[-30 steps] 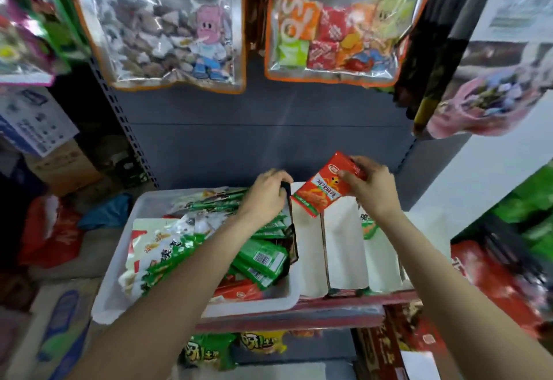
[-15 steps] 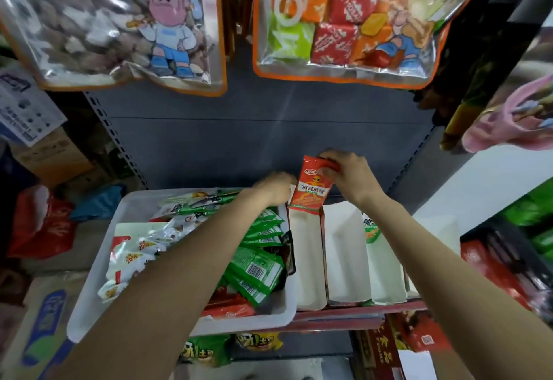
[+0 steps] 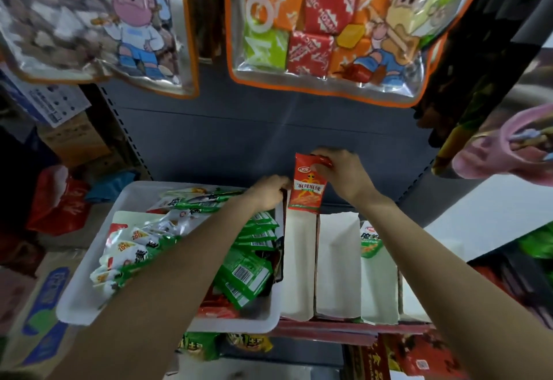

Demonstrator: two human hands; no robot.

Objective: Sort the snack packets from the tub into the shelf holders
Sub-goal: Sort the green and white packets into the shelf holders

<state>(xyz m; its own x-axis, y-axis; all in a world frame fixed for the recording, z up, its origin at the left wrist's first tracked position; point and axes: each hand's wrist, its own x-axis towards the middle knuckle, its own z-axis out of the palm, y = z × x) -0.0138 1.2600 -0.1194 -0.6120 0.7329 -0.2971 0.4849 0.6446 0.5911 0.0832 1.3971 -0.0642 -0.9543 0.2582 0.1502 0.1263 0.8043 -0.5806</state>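
Observation:
My right hand (image 3: 344, 176) pinches the top of a red snack packet (image 3: 307, 189), which hangs upright over the back end of the leftmost white holder (image 3: 299, 275). My left hand (image 3: 267, 192) grips the far right edge of the white tub (image 3: 86, 290), next to that holder. The tub holds several green packets (image 3: 245, 272), white-and-green packets (image 3: 131, 248) and red ones (image 3: 218, 309). A second white holder (image 3: 338, 269) stands to the right. The third holder (image 3: 380, 287) has a white-green packet (image 3: 370, 240) at its back.
Big clear bags of wrapped snacks (image 3: 323, 29) hang above the grey shelf back (image 3: 224, 137). Another hanging bag (image 3: 89, 20) is at the upper left. Cartons (image 3: 74, 140) and a red bag (image 3: 57, 203) sit at the left. More packets (image 3: 209, 346) lie on the shelf below.
My right hand turned the red packet from slanted to upright and brought it left over the leftmost holder. My left hand stayed on the tub's edge. The camera moved closer.

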